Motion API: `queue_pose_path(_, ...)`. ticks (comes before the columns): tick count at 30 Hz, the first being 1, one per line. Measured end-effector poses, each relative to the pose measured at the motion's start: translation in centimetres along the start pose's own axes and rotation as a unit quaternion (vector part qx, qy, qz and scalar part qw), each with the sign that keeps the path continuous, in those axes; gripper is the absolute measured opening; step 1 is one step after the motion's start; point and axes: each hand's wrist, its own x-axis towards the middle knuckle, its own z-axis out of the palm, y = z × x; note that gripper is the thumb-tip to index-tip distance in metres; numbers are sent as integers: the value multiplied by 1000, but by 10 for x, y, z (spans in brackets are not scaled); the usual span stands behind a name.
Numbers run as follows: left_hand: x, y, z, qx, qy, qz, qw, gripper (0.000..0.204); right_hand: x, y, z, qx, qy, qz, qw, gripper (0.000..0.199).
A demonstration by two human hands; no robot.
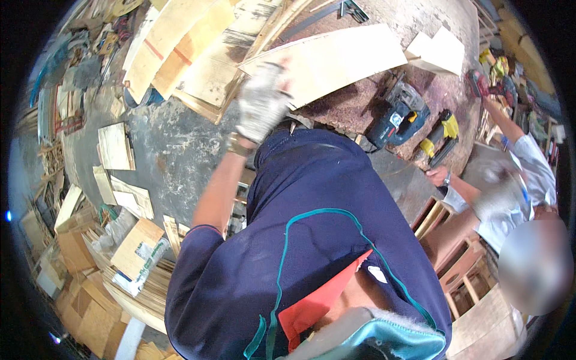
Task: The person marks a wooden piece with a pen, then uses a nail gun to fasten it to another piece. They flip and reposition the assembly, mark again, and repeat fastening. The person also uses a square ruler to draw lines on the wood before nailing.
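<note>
- Left hand [261, 107], gloved: I see it blurred over the left end of a pale wooden panel [345, 63]; I cannot tell whether it grips.
- Right hand: outside my view.
- Right of the left hand: blue power tool [389, 128], then yellow-and-black tool [449, 127].

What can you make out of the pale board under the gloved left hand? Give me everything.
The pale board is long, flat and smooth-looking, light tan, plywood by its look. Its long edges look bowed, though the lens may cause that. It lies face up on the brown table. The gloved left hand covers part of its left end; blur hides whether it grips or merely touches. The right end comes close to a smaller pale piece; contact there is unclear.
</note>
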Motion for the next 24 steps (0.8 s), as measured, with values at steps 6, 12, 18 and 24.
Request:
queue_pose_path(6,21,-114,-47,179,-143,51,972,81,-10,193,-20,202,-127,246,939,23)
queue_pose_path(12,50,-124,-43,128,-246,80,958,74,-31,194,-41,181,-225,253,923,25)
queue_pose_path(18,57,-124,-10,101,-277,221,930,95,-30,189,-26,169,-259,221,925,28)
queue_pose_path(24,20,-103,2,125,-233,179,948,94,-20,193,-14,154,-286,194,925,32)
